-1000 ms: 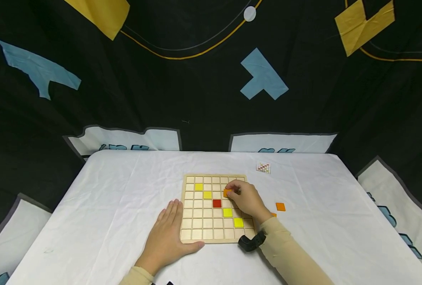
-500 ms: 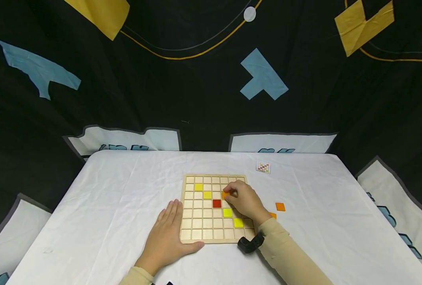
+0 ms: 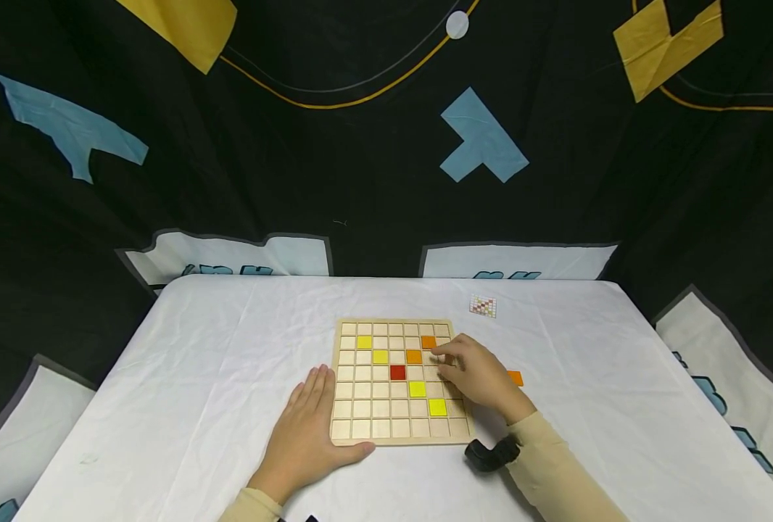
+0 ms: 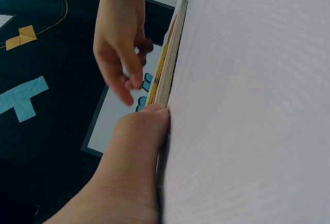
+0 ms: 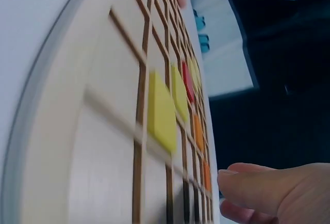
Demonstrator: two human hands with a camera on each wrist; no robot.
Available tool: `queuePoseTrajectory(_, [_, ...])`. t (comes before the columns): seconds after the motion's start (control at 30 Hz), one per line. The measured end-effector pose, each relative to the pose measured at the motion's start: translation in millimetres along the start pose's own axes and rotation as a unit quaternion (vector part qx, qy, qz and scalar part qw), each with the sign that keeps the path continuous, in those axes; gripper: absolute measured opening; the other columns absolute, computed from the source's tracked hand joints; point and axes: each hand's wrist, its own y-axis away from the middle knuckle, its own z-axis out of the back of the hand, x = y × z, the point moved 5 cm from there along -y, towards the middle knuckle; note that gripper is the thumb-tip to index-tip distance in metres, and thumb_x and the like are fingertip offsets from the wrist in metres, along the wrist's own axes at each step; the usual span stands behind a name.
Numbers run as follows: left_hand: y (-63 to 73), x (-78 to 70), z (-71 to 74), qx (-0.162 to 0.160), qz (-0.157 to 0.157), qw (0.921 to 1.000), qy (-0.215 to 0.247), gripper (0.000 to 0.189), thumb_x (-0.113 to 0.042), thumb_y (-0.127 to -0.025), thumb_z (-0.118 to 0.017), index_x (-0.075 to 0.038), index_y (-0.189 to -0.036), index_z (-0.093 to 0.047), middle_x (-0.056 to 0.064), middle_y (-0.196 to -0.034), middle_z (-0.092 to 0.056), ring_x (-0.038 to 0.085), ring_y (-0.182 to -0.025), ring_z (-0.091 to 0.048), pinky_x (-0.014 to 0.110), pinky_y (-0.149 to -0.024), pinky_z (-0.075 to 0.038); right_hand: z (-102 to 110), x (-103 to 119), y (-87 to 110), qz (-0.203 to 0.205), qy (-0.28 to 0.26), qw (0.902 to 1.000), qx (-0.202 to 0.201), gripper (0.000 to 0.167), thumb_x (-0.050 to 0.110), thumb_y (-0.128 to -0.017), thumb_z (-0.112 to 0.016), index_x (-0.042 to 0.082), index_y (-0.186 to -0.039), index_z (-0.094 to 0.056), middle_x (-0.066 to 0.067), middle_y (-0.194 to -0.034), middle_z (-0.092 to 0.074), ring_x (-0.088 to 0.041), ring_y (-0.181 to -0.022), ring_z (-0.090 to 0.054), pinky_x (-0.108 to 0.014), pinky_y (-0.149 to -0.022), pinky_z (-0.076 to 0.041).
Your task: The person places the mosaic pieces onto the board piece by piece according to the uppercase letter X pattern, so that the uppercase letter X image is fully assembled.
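Observation:
A wooden grid board (image 3: 370, 409) lies on the white table, with square tiles in some of its cells. Two orange tiles, one of them the orange tile (image 3: 414, 357), form a diagonal up from the red tile (image 3: 397, 373). Several yellow tiles, such as the yellow tile (image 3: 417, 389), run along the other diagonal. My right hand (image 3: 481, 373) hovers over the board's right side, thumb and fingers apart with nothing between them. Flat beside the board's left edge rests my left hand (image 3: 304, 428), its thumb at the near left corner.
A loose orange tile (image 3: 515, 378) lies right of the board, partly behind the right hand. Farther back is a small card (image 3: 483, 306) with a coloured grid pattern. A dark curtain (image 3: 373, 181) hangs behind the table (image 3: 230, 326).
My right hand has let go of the orange tile, which now sits flat in its cell, and has drawn back to the right. The left hand has stayed still.

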Motion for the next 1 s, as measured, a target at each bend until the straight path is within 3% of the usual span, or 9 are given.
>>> queuePoseTrajectory(0.23, [-0.3,1.0,-0.7,0.004,0.003,1.0,0.002,0.131,-0.087,-0.067,-0.061,0.003,-0.155,-0.025,0.017,-0.164,-0.024,0.031,-0.154,-0.02,0.046,-0.125,-0.02,23.4,-36.7,22.2,-0.033,0.012,0.9993,-0.014,0.036,0.017,-0.091,-0.071,0.013,-0.127,-0.066,0.0,-0.097,-0.06,-0.015,-0.073,-0.051,-0.028,-0.065,-0.043])
queuePoseTrajectory(0.53, [-0.1,0.5,0.2,0.003,0.003,1.0,0.006,0.13,-0.085,-0.067,-0.063,0.004,-0.154,-0.026,0.017,-0.163,-0.025,0.032,-0.153,-0.021,0.047,-0.125,-0.021,45.4,-79.3,47.0,-0.069,0.055,0.9958,-0.025,0.041,0.014,-0.091,-0.07,0.007,-0.13,-0.063,-0.003,-0.097,-0.061,-0.018,-0.084,-0.053,-0.034,-0.074,-0.045])
queuePoseTrajectory(0.8, [-0.6,0.3,0.2,0.0,-0.001,1.0,0.003,0.131,-0.086,-0.067,-0.062,0.004,-0.155,-0.025,0.018,-0.163,-0.025,0.031,-0.153,-0.021,0.046,-0.125,-0.021,47.4,-93.8,58.1,-0.073,0.065,0.9944,-0.039,0.027,0.012,-0.091,-0.07,0.007,-0.117,-0.069,-0.008,-0.103,-0.064,-0.024,-0.098,-0.06,-0.051,-0.091,-0.051])
queuePoseTrajectory(1.0, [-0.6,1.0,-0.8,0.003,0.001,1.0,0.0,0.131,-0.087,-0.067,-0.061,0.004,-0.155,-0.024,0.018,-0.163,-0.024,0.031,-0.153,-0.021,0.047,-0.125,-0.021,43.4,-93.9,52.5,-0.086,0.045,0.9934,-0.061,0.018,0.012,-0.088,-0.073,0.012,-0.104,-0.065,-0.003,-0.098,-0.066,-0.019,-0.087,-0.058,-0.038,-0.08,-0.05])
